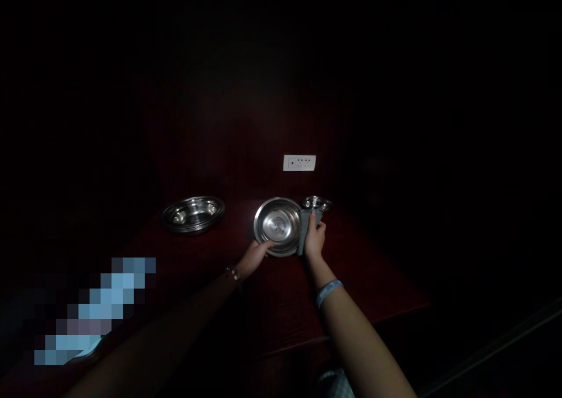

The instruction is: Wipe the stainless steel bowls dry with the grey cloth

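A shiny steel bowl [277, 225] is tilted toward me above the dark red table. My left hand [254, 256] grips its lower left rim, thumb over the inner side. At the bowl's right edge, my right hand [314, 237] is closed on a folded grey cloth [304, 228] that lies against the rim. Just behind that hand stands a smaller steel bowl [317, 203], its front partly covered by the cloth and fingers. Over to the left rests a stack of wide steel bowls [193, 215], nested in one another.
A white socket panel [299, 163] is set in the dark wall behind the table [373, 275]. The table's front edge runs below my forearms. At lower left lies a bright, pixelated blue patch [96, 310]. Deep shadow hides the surroundings.
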Demonstrator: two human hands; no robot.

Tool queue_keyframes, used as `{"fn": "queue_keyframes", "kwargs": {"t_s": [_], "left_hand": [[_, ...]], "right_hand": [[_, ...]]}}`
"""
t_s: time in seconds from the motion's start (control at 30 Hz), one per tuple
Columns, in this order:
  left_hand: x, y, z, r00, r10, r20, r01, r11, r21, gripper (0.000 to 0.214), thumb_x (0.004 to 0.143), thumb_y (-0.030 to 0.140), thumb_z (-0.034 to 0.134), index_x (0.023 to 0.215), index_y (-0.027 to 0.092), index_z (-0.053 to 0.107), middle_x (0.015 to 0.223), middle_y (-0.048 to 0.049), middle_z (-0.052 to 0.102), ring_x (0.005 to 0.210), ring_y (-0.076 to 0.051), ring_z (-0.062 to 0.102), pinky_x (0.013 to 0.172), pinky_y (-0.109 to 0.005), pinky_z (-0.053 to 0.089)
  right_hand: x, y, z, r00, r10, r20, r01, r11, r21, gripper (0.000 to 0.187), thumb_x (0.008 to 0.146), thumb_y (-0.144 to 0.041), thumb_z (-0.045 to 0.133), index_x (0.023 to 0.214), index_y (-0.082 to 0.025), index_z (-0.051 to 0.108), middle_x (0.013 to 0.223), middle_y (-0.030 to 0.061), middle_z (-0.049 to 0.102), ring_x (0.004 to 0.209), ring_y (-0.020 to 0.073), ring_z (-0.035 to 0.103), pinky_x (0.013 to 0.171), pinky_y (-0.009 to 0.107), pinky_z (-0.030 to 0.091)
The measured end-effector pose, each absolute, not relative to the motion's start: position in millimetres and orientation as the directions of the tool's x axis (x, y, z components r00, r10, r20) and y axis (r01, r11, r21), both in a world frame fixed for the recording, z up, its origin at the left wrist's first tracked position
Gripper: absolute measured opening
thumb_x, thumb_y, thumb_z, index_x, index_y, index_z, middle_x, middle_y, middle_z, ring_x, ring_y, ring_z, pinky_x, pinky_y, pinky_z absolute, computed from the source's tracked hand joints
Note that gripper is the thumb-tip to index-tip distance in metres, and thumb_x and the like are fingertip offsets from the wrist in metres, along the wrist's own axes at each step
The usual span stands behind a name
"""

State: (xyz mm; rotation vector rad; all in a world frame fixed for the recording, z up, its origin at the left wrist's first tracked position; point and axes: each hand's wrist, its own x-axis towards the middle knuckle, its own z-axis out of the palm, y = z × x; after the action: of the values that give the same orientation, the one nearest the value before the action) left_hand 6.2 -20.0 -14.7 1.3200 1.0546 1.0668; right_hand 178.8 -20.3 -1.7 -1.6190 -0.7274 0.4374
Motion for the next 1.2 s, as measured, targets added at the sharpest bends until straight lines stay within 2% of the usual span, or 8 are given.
{"fn": "queue_keyframes", "kwargs": {"t_s": [0.17, 0.3, 0.43, 0.53, 0.77, 0.9, 1.03, 1.2], "left_hand": [[7.2, -20.2, -18.9, 0.229, 0.972, 0.056, -0.022, -0.052, 0.998, 0.014, 0.071, 0.022, 0.064, 0.082, 0.017, 0.071, 0.074, -0.0001, 0.073, 0.071, -0.017, 0.064, 0.068, -0.027, 0.05], [8.0, -23.8, -16.1, 0.253, 0.962, 0.103, -0.053, -0.092, 0.994, 0.02, 0.073, 0.02, 0.065, 0.09, 0.016, 0.073, 0.089, -0.0039, 0.078, 0.089, -0.023, 0.07, 0.085, -0.033, 0.055], [9.9, -28.7, -9.5, 0.255, 0.955, 0.151, -0.105, -0.128, 0.986, 0.033, 0.074, 0.017, 0.065, 0.106, 0.016, 0.073, 0.104, -0.0056, 0.079, 0.108, -0.026, 0.069, 0.101, -0.038, 0.051], [11.0, -30.7, -6.6, 0.268, 0.953, 0.143, -0.108, -0.118, 0.987, 0.039, 0.075, 0.017, 0.065, 0.113, 0.017, 0.072, 0.11, -0.0065, 0.078, 0.11, -0.027, 0.07, 0.105, -0.041, 0.05], [12.9, -28.5, -10.5, 0.273, 0.941, 0.2, -0.164, -0.16, 0.973, 0.044, 0.076, 0.02, 0.067, 0.119, 0.016, 0.07, 0.116, -0.0081, 0.077, 0.12, -0.027, 0.066, 0.114, -0.045, 0.043], [14.2, -25.8, -14.0, 0.289, 0.928, 0.234, -0.203, -0.18, 0.963, 0.046, 0.076, 0.024, 0.07, 0.121, 0.015, 0.069, 0.129, -0.0102, 0.072, 0.127, -0.028, 0.062, 0.118, -0.044, 0.039], [14.8, -24.1, -15.7, 0.274, 0.928, 0.252, -0.226, -0.192, 0.955, 0.052, 0.075, 0.024, 0.071, 0.125, 0.013, 0.067, 0.136, -0.0125, 0.067, 0.132, -0.029, 0.059, 0.12, -0.045, 0.036], [13.3, -24.5, -16.3, 0.297, 0.912, 0.283, -0.241, -0.215, 0.946, 0.055, 0.073, 0.026, 0.074, 0.127, 0.014, 0.066, 0.138, -0.0125, 0.066, 0.134, -0.029, 0.056, 0.121, -0.044, 0.034]], "right_hand": [[181.3, -18.1, -2.4, 0.812, 0.544, 0.213, 0.344, -0.152, -0.926, 0.051, 0.096, -0.054, 0.036, 0.128, -0.017, 0.049, 0.129, 0.0185, 0.06, 0.121, 0.0293, 0.06, 0.1, 0.039, 0.05], [177.9, -23.1, 3.0, 0.832, 0.505, 0.229, 0.333, -0.125, -0.935, 0.042, 0.094, -0.051, 0.044, 0.119, -0.018, 0.05, 0.124, 0.0177, 0.061, 0.115, 0.0293, 0.06, 0.097, 0.038, 0.049], [173.5, -30.7, 7.6, 0.765, 0.58, 0.281, 0.377, -0.048, -0.925, 0.041, 0.096, -0.055, 0.038, 0.114, -0.021, 0.051, 0.108, 0.0099, 0.069, 0.097, 0.0242, 0.065, 0.084, 0.032, 0.049], [169.8, -35.0, 9.3, 0.679, 0.653, 0.335, 0.451, -0.01, -0.893, 0.046, 0.097, -0.059, 0.031, 0.104, -0.023, 0.059, 0.098, 0.0067, 0.072, 0.088, 0.0227, 0.066, 0.078, 0.029, 0.046], [166.5, -33.6, 6.3, 0.556, 0.707, 0.436, 0.534, 0.098, -0.84, 0.051, 0.099, -0.054, 0.029, 0.109, -0.019, 0.065, 0.112, 0.0122, 0.073, 0.101, 0.0238, 0.067, 0.089, 0.032, 0.047], [165.1, -33.6, 4.9, 0.511, 0.789, 0.342, 0.514, 0.038, -0.857, 0.048, 0.094, -0.06, 0.042, 0.118, -0.022, 0.06, 0.114, 0.0102, 0.072, 0.102, 0.0252, 0.068, 0.088, 0.034, 0.049], [163.6, -36.8, 7.6, 0.499, 0.823, 0.271, 0.561, -0.069, -0.825, 0.058, 0.085, -0.065, 0.057, 0.125, -0.024, 0.053, 0.117, 0.011, 0.07, 0.102, 0.0292, 0.069, 0.087, 0.039, 0.051], [164.0, -36.7, 8.2, 0.502, 0.829, 0.245, 0.588, -0.12, -0.8, 0.054, 0.085, -0.06, 0.057, 0.124, -0.023, 0.052, 0.116, 0.0134, 0.07, 0.101, 0.0325, 0.069, 0.086, 0.043, 0.052]]}}
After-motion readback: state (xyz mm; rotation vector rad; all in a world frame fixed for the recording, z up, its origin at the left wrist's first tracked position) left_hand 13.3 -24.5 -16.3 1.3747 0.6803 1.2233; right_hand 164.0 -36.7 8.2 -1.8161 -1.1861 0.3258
